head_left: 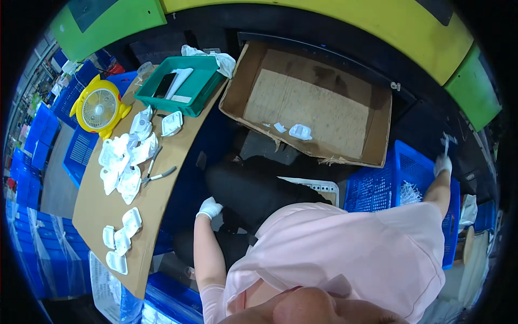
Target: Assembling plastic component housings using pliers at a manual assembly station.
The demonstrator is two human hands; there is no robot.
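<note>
My right hand [443,165], in a white glove, reaches out at the far right, above the rim of a blue plastic basket [396,167]. Its fingers grip a thin, pale, branched plastic piece [447,141], slightly blurred. Inside that basket lies a heap of thin white plastic scraps [410,193]. My left hand [209,207], also gloved, is closed and rests by my dark-trousered leg, near the table's edge; nothing shows in it. White moulded plastic parts [129,183] lie in a pile on the tan table [91,200], beside pliers [159,176] with dark handles.
Ahead sits a shallow cardboard box [307,81] holding one white part [300,132] and a small scrap. A green tray [186,105] with a phone [164,85] and a yellow fan [99,109] stand at the table's far end. Several white parts [123,241] lie nearer.
</note>
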